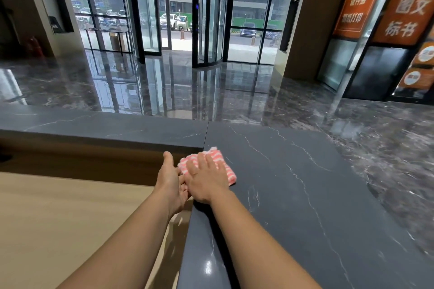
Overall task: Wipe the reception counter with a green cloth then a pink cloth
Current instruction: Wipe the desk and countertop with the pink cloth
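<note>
A folded pink-and-white striped cloth (223,161) lies on the dark marble reception counter (293,183), close to its inner left edge. My right hand (206,178) presses flat on the cloth, fingers spread over it. Just off the counter's edge, my left hand (170,180) is cupped with its palm toward the cloth, thumb up, touching the right hand's thumb side. No green cloth is in view.
The counter turns a corner and runs left as a narrow dark ledge (101,129). Below it on the left is a lower beige wooden desk (70,218). Beyond lie a glossy marble lobby floor and glass revolving doors (180,11).
</note>
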